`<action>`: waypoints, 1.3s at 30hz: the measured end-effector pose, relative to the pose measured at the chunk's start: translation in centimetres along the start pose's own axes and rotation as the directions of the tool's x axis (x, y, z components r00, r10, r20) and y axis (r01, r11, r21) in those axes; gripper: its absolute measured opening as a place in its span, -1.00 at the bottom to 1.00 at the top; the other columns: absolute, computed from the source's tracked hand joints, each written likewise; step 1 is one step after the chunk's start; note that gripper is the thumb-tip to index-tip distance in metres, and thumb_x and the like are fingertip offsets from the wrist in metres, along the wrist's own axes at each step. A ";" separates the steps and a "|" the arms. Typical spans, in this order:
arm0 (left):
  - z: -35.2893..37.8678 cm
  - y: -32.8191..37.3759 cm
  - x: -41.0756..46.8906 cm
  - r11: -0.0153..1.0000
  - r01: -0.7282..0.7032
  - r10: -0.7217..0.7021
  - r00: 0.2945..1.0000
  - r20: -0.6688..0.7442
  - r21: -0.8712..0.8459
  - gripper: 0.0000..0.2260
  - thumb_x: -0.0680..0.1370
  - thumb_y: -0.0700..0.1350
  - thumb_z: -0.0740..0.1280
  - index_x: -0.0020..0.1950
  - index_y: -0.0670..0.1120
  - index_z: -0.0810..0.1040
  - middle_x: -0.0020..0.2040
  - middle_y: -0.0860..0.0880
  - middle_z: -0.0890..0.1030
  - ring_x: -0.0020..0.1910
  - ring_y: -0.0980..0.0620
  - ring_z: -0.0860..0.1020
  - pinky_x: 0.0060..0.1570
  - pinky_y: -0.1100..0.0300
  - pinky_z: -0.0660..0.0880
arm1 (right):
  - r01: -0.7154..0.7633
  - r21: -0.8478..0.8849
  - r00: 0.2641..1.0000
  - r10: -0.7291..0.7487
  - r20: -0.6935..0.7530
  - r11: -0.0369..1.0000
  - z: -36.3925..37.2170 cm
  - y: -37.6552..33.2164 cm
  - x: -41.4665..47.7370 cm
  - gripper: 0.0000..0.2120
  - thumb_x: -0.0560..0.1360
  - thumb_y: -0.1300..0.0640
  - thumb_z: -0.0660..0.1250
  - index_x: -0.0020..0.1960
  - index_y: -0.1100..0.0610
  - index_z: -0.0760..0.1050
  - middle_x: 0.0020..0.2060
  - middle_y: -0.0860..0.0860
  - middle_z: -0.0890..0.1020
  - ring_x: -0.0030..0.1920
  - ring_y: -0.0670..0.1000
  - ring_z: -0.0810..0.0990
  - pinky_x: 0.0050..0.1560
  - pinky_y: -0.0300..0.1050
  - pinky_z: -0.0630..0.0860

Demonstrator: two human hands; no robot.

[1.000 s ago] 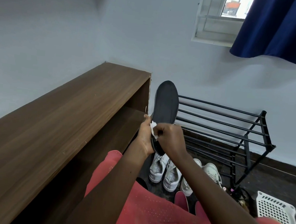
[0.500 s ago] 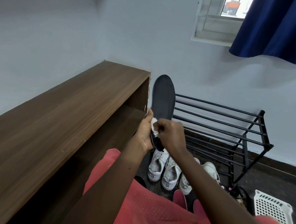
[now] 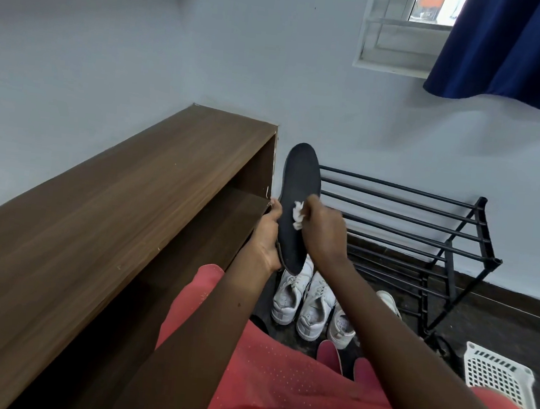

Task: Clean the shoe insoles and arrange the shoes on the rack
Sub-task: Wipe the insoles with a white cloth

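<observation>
Wiping in progress: left hand (image 3: 267, 237) grips insole (image 3: 300, 181), right hand (image 3: 323, 232) pinches wipe (image 3: 298, 215) against it; shoes (image 3: 302, 303) on the floor before rack (image 3: 426, 216), not yet arranged.

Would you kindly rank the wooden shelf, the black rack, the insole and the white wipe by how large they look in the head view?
1. wooden shelf, though nearness to the camera enlarges it
2. black rack
3. insole
4. white wipe, only partly visible

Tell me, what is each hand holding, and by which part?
The left hand grips the black insole by its lower left edge. The right hand pinches a crumpled white wipe against the insole's face.
</observation>
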State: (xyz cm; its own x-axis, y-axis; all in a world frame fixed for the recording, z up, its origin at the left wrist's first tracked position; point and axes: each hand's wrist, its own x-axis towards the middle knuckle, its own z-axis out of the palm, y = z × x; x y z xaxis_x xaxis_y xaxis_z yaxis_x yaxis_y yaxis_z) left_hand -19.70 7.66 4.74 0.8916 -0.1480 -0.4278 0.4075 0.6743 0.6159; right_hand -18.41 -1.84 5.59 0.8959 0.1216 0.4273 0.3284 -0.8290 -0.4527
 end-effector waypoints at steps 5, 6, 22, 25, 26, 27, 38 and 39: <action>-0.6 0.1 -0.3 0.995 -0.071 0.079 0.991 0.111 -0.075 -0.48 0.60 0.21 0.04 0.18 -0.16 0.55 -0.07 -0.15 0.68 -0.15 -0.08 0.68 -0.20 0.09 0.63 | -0.136 0.288 0.990 0.137 0.016 0.948 -0.4 0.3 0.5 -0.85 0.36 0.43 0.21 -0.21 0.22 0.44 -0.29 0.14 0.63 -0.20 0.19 0.59 -0.21 0.09 0.50; -1.0 0.1 -0.4 0.988 -0.101 0.116 0.984 0.133 -0.115 -0.49 0.60 0.19 0.05 0.23 -0.16 0.54 0.04 -0.16 0.65 -0.04 -0.09 0.65 -0.08 0.07 0.62 | -0.137 0.336 0.990 0.138 0.021 0.932 -0.5 0.2 0.1 -0.83 0.34 0.44 0.23 -0.23 0.20 0.44 -0.29 0.10 0.64 -0.20 0.12 0.62 -0.18 0.09 0.53; -1.8 -1.1 0.3 0.994 -0.091 0.095 0.994 0.054 -0.066 -0.46 0.58 0.21 0.12 0.21 -0.23 0.54 0.16 -0.23 0.56 0.08 -0.14 0.53 0.15 0.04 0.42 | 0.002 0.083 0.999 -0.005 0.040 0.997 -1.0 -0.8 -3.0 -0.82 0.44 0.42 0.14 -0.18 0.21 0.45 -0.33 0.24 0.58 -0.30 0.24 0.52 -0.36 -0.09 0.20; -1.7 -1.4 0.0 0.992 -0.123 0.123 0.989 0.083 -0.006 -0.52 0.60 0.18 0.09 0.15 -0.18 0.57 0.03 -0.16 0.64 -0.02 -0.08 0.61 0.05 0.07 0.51 | -0.072 0.118 0.997 0.072 0.009 0.990 -0.8 -0.1 -0.8 -0.82 0.41 0.44 0.13 -0.18 0.23 0.45 -0.34 0.25 0.58 -0.29 0.26 0.51 -0.35 -0.05 0.23; -1.7 -1.4 -0.1 0.991 -0.132 0.130 0.987 0.090 0.012 -0.52 0.60 0.17 0.09 0.18 -0.17 0.56 0.03 -0.15 0.65 -0.02 -0.07 0.63 0.03 0.08 0.54 | -0.098 0.150 0.995 0.098 0.003 0.984 -0.8 0.0 -0.4 -0.82 0.40 0.44 0.14 -0.19 0.23 0.45 -0.34 0.24 0.58 -0.28 0.25 0.52 -0.35 -0.02 0.30; -1.8 -1.4 -0.1 0.991 -0.135 0.133 0.987 0.093 0.022 -0.52 0.61 0.17 0.08 0.19 -0.17 0.55 0.01 -0.14 0.66 -0.04 -0.07 0.64 0.00 0.09 0.56 | -0.119 0.185 0.993 0.122 -0.001 0.975 -0.8 0.1 -0.2 -0.82 0.40 0.44 0.14 -0.20 0.23 0.45 -0.34 0.22 0.59 -0.27 0.24 0.52 -0.32 0.01 0.37; -2.3 -1.0 0.6 0.986 -0.148 0.148 0.989 0.002 -0.078 -0.38 0.59 0.26 0.03 0.21 -0.25 0.51 0.08 -0.27 0.57 -0.01 -0.15 0.56 0.12 0.00 0.47 | -0.089 0.224 0.995 0.077 0.063 0.970 0.2 -0.7 -6.0 -0.77 0.38 0.44 0.17 -0.27 0.14 0.42 -0.39 0.13 0.59 -0.33 0.17 0.56 -0.33 0.07 0.49; -2.4 -1.1 0.7 0.987 -0.143 0.144 0.990 0.003 -0.068 -0.38 0.58 0.26 0.03 0.18 -0.25 0.53 0.07 -0.26 0.57 0.00 -0.15 0.55 0.15 0.00 0.45 | -0.083 0.213 0.996 0.074 0.050 0.974 0.2 -0.6 -5.7 -0.78 0.39 0.44 0.17 -0.25 0.15 0.44 -0.39 0.14 0.59 -0.33 0.17 0.55 -0.35 0.06 0.47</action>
State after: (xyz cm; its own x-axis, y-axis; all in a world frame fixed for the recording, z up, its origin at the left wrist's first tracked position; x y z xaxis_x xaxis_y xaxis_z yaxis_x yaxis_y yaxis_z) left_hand -20.04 8.55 2.17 0.9417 -0.0519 -0.3324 0.2609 0.7364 0.6243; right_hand -23.64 -1.90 3.33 0.9315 0.0876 0.3529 0.3094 -0.7009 -0.6427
